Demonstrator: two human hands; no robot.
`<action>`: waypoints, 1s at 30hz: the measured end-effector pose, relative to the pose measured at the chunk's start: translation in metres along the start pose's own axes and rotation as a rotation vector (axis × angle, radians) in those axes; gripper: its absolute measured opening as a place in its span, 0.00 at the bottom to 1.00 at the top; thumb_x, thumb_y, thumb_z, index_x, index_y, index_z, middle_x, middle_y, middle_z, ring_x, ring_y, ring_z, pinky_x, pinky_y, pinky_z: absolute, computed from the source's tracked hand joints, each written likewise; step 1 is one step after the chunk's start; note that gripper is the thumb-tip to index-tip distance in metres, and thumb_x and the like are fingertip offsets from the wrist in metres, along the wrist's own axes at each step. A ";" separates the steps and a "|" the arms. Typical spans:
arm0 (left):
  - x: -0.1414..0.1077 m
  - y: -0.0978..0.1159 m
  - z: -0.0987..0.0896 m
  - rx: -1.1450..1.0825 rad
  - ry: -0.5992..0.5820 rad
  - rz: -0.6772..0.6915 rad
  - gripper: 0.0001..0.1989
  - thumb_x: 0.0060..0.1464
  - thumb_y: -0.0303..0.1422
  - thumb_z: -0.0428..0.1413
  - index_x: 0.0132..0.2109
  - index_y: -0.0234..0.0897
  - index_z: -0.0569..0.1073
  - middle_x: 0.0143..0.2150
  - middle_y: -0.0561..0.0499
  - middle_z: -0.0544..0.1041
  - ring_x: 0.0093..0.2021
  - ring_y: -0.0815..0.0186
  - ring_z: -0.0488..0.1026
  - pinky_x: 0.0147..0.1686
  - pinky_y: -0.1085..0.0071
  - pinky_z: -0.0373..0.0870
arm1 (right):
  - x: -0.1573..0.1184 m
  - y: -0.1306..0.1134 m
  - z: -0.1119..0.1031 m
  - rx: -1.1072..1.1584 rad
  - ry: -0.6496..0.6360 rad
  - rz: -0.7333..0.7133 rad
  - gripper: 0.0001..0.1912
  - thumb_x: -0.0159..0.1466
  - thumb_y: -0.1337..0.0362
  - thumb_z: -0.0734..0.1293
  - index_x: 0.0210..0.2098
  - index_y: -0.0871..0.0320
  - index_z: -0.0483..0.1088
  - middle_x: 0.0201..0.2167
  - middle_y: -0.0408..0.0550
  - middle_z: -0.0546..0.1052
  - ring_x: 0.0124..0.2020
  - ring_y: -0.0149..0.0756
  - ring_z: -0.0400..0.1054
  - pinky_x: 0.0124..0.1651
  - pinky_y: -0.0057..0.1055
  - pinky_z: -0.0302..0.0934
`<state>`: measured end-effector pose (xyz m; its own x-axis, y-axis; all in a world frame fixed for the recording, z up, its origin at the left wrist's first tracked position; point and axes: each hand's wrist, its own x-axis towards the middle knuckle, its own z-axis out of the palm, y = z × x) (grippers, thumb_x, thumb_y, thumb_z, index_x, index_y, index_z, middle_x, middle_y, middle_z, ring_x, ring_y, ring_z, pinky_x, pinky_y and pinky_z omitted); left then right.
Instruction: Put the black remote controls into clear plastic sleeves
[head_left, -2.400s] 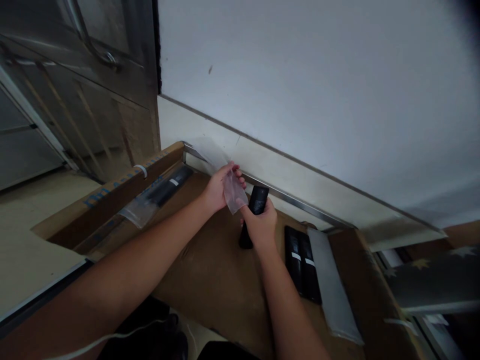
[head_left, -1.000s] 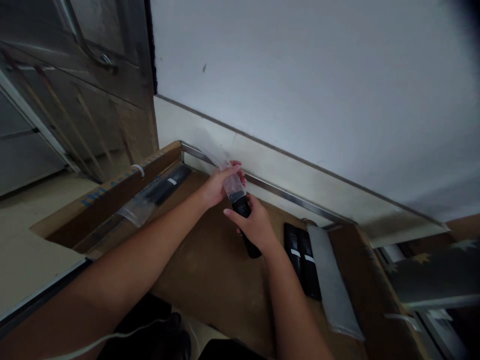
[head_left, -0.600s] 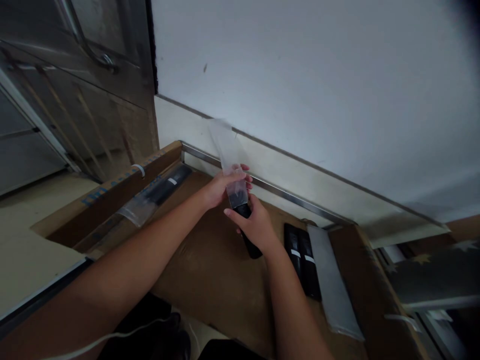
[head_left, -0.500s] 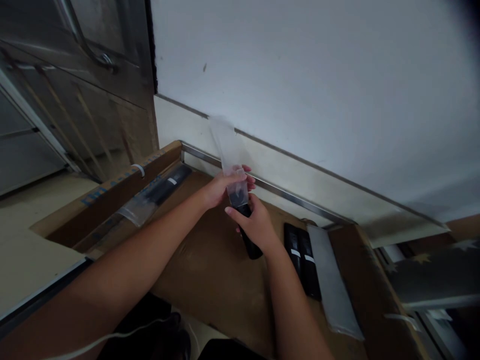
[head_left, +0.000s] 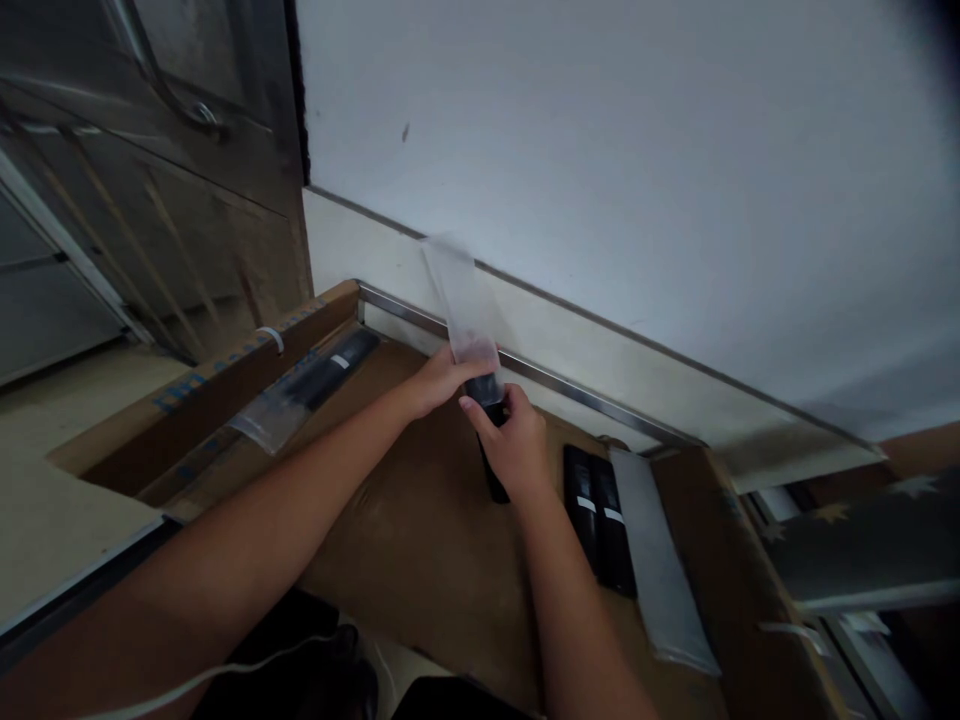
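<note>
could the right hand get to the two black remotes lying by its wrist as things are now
Probably yes, once freed. The two black remotes lie uncovered on the cardboard just right of the right hand, nothing between them. But that hand now grips a black remote going into the clear bag.

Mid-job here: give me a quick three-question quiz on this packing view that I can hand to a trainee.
1. True or false: the right hand grips a black remote whose top end sits inside a clear plastic sleeve.
2. How many bare black remotes lie side by side on the cardboard to the right of the hands?
A) one B) two C) four
3. What lies along the left edge of the cardboard, beside the box wall?

Key
1. True; the left hand holds the sleeve at its mouth.
2. B; a flat stack of empty sleeves lies just right of them.
3. A bagged remote, already in its clear sleeve.
</note>
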<state>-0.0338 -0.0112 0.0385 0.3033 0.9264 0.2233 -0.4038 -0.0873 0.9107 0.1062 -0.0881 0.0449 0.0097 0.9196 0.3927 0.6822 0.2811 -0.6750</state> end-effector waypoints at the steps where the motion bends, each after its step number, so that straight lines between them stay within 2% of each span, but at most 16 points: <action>1: -0.001 -0.001 0.000 0.071 0.007 0.022 0.14 0.48 0.36 0.66 0.43 0.36 0.79 0.39 0.47 0.80 0.38 0.65 0.75 0.41 0.70 0.69 | 0.001 0.001 -0.001 -0.033 0.031 -0.017 0.22 0.60 0.43 0.70 0.36 0.56 0.69 0.26 0.44 0.74 0.27 0.36 0.66 0.31 0.30 0.56; 5: -0.003 -0.001 0.001 0.259 -0.150 0.118 0.10 0.51 0.38 0.64 0.39 0.37 0.81 0.37 0.47 0.80 0.38 0.63 0.74 0.39 0.69 0.69 | 0.004 0.005 -0.004 -0.070 0.093 -0.017 0.22 0.58 0.44 0.72 0.35 0.56 0.68 0.27 0.44 0.74 0.28 0.37 0.66 0.33 0.31 0.56; 7: -0.003 -0.001 0.001 0.309 -0.180 0.165 0.10 0.52 0.38 0.64 0.39 0.38 0.81 0.37 0.47 0.80 0.38 0.63 0.74 0.38 0.69 0.69 | 0.004 0.008 -0.004 -0.069 0.111 -0.032 0.20 0.59 0.46 0.71 0.37 0.56 0.68 0.29 0.45 0.74 0.29 0.38 0.67 0.34 0.31 0.57; 11: -0.003 0.003 0.004 0.249 -0.054 0.182 0.09 0.50 0.36 0.65 0.38 0.37 0.81 0.36 0.48 0.80 0.36 0.65 0.74 0.38 0.69 0.69 | 0.003 0.007 0.000 0.008 0.077 -0.110 0.16 0.68 0.50 0.62 0.45 0.56 0.68 0.38 0.50 0.76 0.37 0.40 0.69 0.41 0.34 0.60; 15: -0.004 0.012 0.009 0.129 0.049 0.207 0.10 0.44 0.32 0.69 0.36 0.37 0.81 0.34 0.49 0.79 0.34 0.67 0.72 0.39 0.70 0.69 | 0.002 0.001 0.004 0.195 0.090 -0.095 0.18 0.73 0.54 0.54 0.53 0.55 0.65 0.46 0.52 0.75 0.45 0.40 0.70 0.47 0.34 0.62; 18: -0.007 0.019 0.013 0.122 0.062 0.215 0.11 0.41 0.30 0.70 0.35 0.37 0.81 0.32 0.50 0.78 0.33 0.68 0.71 0.39 0.71 0.68 | 0.003 -0.004 0.004 0.314 0.169 -0.076 0.16 0.71 0.54 0.57 0.50 0.56 0.67 0.45 0.51 0.76 0.46 0.39 0.69 0.49 0.34 0.62; 21: -0.010 0.023 0.016 0.148 0.039 0.226 0.11 0.42 0.30 0.70 0.37 0.37 0.82 0.32 0.51 0.78 0.33 0.68 0.72 0.39 0.71 0.68 | 0.006 -0.008 0.000 0.401 0.239 -0.054 0.14 0.69 0.54 0.60 0.45 0.56 0.68 0.42 0.50 0.76 0.43 0.38 0.70 0.48 0.33 0.64; 25: -0.011 0.023 0.018 0.162 0.022 0.243 0.10 0.44 0.31 0.69 0.37 0.37 0.82 0.32 0.51 0.78 0.33 0.68 0.72 0.39 0.71 0.68 | 0.008 -0.010 -0.007 0.431 0.221 -0.007 0.13 0.67 0.53 0.62 0.39 0.56 0.69 0.36 0.47 0.75 0.37 0.36 0.70 0.42 0.32 0.66; 30: -0.011 0.021 0.019 0.120 0.019 0.227 0.13 0.41 0.29 0.70 0.38 0.37 0.82 0.33 0.51 0.78 0.34 0.67 0.72 0.39 0.70 0.69 | 0.008 -0.006 -0.009 0.472 0.223 0.014 0.11 0.64 0.54 0.64 0.37 0.56 0.69 0.33 0.46 0.73 0.34 0.35 0.68 0.40 0.32 0.66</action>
<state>-0.0295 -0.0306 0.0620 0.2002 0.8846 0.4212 -0.3539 -0.3356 0.8730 0.1085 -0.0849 0.0576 0.2068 0.8577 0.4708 0.2776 0.4100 -0.8688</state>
